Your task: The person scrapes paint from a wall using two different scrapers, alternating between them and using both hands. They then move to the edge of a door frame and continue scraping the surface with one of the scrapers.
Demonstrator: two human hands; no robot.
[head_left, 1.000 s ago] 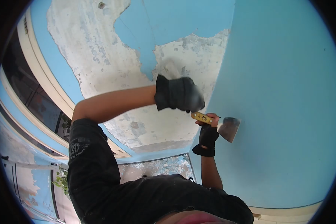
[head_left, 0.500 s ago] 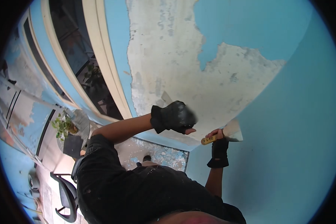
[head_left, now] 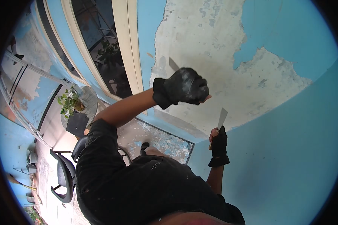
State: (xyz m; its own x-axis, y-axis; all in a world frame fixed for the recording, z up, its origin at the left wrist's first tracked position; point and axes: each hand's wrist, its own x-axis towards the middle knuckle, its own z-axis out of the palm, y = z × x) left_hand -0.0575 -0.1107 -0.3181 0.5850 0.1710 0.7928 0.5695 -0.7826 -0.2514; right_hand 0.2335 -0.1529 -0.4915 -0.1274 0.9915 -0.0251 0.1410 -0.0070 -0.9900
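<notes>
Single view, head-mounted, fisheye with a dark circular rim. Faces a wall corner from close up: peeled wall (head_left: 214,45) fills the far top, blue wall (head_left: 289,157) runs down the right. Wearer's own torso (head_left: 146,191) crowds the near bottom edge. Left hand (head_left: 182,88) with scraper (head_left: 173,63) and right hand (head_left: 218,141) with putty knife (head_left: 222,118) land mid-frame at arm's reach. Window frame (head_left: 129,45) upper left; floor (head_left: 157,140) and chair (head_left: 65,176) curve away lower left. Horizon heavily tilted.

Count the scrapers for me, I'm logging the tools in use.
2. The first scraper sticks up from the gloved left hand, over the bare plaster. The second scraper rises from the right hand, beside the blue wall. No others show.
</notes>
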